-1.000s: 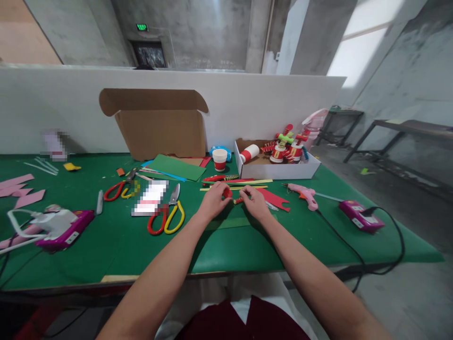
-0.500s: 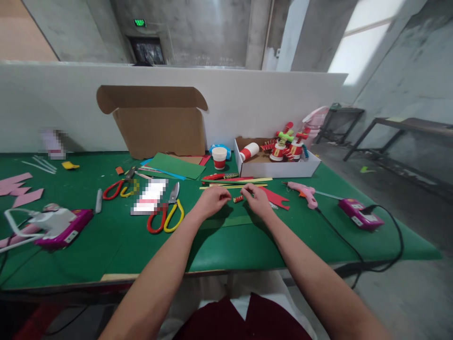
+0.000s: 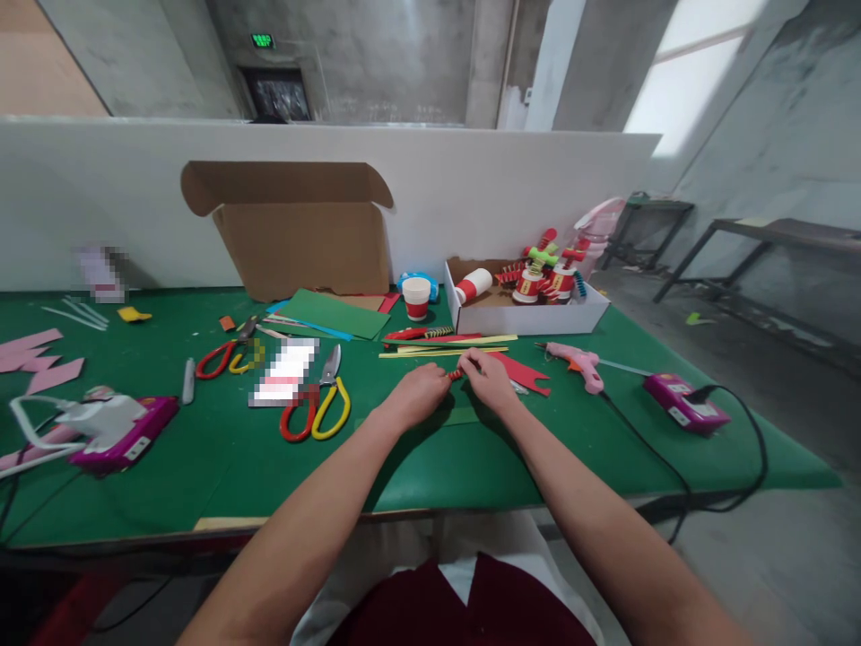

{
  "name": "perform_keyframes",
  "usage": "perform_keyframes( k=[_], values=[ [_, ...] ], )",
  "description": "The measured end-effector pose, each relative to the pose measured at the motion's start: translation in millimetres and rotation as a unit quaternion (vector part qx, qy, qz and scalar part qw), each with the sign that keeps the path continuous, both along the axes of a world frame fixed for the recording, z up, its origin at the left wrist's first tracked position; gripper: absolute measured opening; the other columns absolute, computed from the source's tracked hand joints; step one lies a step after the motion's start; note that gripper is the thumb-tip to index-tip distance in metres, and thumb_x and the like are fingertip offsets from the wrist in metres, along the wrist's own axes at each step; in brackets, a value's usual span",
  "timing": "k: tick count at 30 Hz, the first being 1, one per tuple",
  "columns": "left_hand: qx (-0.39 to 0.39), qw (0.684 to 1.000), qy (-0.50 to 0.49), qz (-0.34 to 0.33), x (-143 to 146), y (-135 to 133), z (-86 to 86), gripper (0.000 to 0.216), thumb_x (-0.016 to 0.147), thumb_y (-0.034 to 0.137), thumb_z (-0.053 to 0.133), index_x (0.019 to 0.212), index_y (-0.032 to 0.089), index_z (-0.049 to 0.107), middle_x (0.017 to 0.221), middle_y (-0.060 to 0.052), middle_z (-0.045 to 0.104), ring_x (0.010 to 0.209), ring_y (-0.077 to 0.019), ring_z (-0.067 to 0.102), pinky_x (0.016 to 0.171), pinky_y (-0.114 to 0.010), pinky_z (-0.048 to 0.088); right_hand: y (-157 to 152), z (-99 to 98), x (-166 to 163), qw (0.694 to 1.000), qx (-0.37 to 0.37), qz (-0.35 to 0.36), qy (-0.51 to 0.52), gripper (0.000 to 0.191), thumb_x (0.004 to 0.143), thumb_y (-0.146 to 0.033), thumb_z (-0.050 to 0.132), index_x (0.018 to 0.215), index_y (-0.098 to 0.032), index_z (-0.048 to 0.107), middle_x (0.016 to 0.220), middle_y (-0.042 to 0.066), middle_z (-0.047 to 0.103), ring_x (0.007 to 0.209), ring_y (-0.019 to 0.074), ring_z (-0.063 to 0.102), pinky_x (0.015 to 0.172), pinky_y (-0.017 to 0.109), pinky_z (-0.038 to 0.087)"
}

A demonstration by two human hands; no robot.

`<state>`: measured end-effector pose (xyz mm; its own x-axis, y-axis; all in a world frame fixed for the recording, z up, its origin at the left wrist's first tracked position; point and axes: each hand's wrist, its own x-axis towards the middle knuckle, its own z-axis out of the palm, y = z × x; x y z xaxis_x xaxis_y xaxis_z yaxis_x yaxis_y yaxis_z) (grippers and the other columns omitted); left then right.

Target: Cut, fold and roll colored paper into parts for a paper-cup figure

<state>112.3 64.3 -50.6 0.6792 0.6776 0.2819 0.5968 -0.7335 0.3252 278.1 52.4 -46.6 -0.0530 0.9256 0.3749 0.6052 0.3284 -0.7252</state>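
My left hand [image 3: 418, 395] and my right hand [image 3: 490, 380] meet over the green table mat [image 3: 221, 449], fingers pinched on a small folded red and yellow paper spring [image 3: 456, 374] held between them. A dark green paper strip [image 3: 461, 417] lies under the hands. A red cut paper shape [image 3: 525, 371] sits just right of my right hand. Yellow and red paper strips [image 3: 447, 344] lie just beyond the hands.
Red and yellow scissors [image 3: 316, 405] lie left of the hands. A pink glue gun [image 3: 579, 364] and magenta power box [image 3: 684, 403] are to the right. A white box [image 3: 525, 309] holds paper-cup crafts. A brown carton [image 3: 296, 233], a red-and-white paper cup [image 3: 417, 299] and green paper sheets stand behind.
My hands have drawn closer together around the paper spring; the left hand shifted right toward the right hand. The red piece seen by my left fingers earlier is hidden.
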Motion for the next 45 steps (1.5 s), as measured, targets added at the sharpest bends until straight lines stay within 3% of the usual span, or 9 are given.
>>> perform_keyframes(
  k=[7,12,16,19,25,31,38,45],
  values=[
    [-0.04,0.997,-0.061,0.032,-2,-2,-1.0,0.013,0.077,0.01,0.052,0.07,0.02,0.056,0.076,-0.009,0.061,0.083,-0.0235,0.056,0.083,-0.034,0.045,0,-0.1,0,1.0,-0.002,0.004,0.021,0.022,0.084,-0.029,0.039,0.063,-0.022,0.043,0.061,-0.002,0.051,0.06,0.014,0.047,0.059,0.024,0.038],
    [-0.114,0.978,-0.16,0.071,-2,1,3.5,0.01,0.081,0.014,0.049,0.074,0.02,0.051,0.074,-0.005,0.059,0.076,-0.0198,0.056,0.074,-0.031,0.045,1,-1.8,0,1.0,-0.004,0.003,0.011,0.029,0.085,-0.033,0.042,0.059,-0.021,0.045,0.056,-0.002,0.052,0.056,0.0137,0.047,0.057,0.025,0.037],
    [-0.224,0.934,-0.259,0.098,-3,7,6.7,0.012,0.085,0.02,0.046,0.073,0.02,0.046,0.064,0.002,0.056,0.057,-0.0116,0.052,0.056,-0.023,0.044,1,-2.4,-2,0.999,0.017,0.022,0.03,0.019,0.081,-0.032,0.053,0.069,-0.02,0.061,0.071,0.001,0.066,0.07,0.0162,0.059,0.07,0.027,0.044],
    [-0.317,0.888,-0.317,0.105,-5,9,8.2,0.017,0.088,0.028,0.048,0.074,0.019,0.045,0.058,0.005,0.054,0.044,-0.0067,0.047,0.044,-0.017,0.039,-1,-1.7,-5,0.998,0.043,0.015,0.05,0.015,0.078,-0.032,0.06,0.071,-0.02,0.066,0.074,0.002,0.069,0.073,0.0175,0.062,0.073,0.029,0.047],
    [-0.428,0.812,-0.383,0.106,-5,5,14.2,0.022,0.082,0.03,0.063,0.071,0.015,0.05,0.057,0.003,0.059,0.041,-0.0045,0.049,0.038,-0.014,0.037,-5,1.0,-9,0.997,0.071,0.012,0.04,0.009,0.078,-0.025,0.063,0.075,-0.021,0.071,0.079,0.003,0.072,0.077,0.0189,0.065,0.077,0.031,0.048],
    [-0.475,0.77,-0.412,0.112,-4,3,18.6,0.021,0.081,0.025,0.066,0.069,0.013,0.054,0.059,0.002,0.063,0.042,-0.0038,0.051,0.037,-0.013,0.036,-8,3.0,-13,0.997,0.069,0.024,-0.01,0.011,0.081,-0.022,0.063,0.079,-0.024,0.074,0.083,0.003,0.074,0.079,0.0199,0.066,0.077,0.032,0.048],
    [-0.503,0.742,-0.429,0.107,-4,4,16.0,0.022,0.078,0.027,0.069,0.069,0.012,0.057,0.06,0.0,0.063,0.042,-0.0037,0.051,0.037,-0.014,0.036,-12,5.6,-19,0.99,0.113,0.007,-0.083,0.008,0.082,-0.022,0.065,0.079,-0.023,0.073,0.08,0.005,0.072,0.083,0.0208,0.063,0.081,0.034,0.044],
    [-0.514,0.73,-0.445,0.071,-9,3,16.5,0.038,0.063,0.041,0.08,0.068,0.014,0.054,0.06,0.0,0.063,0.044,-0.0052,0.051,0.037,-0.015,0.034,-12,4.0,-15,0.988,0.126,0.068,0.06,0.012,0.082,-0.027,0.063,0.075,-0.021,0.07,0.077,0.004,0.071,0.074,0.0176,0.063,0.072,0.03,0.049]
  ],
)
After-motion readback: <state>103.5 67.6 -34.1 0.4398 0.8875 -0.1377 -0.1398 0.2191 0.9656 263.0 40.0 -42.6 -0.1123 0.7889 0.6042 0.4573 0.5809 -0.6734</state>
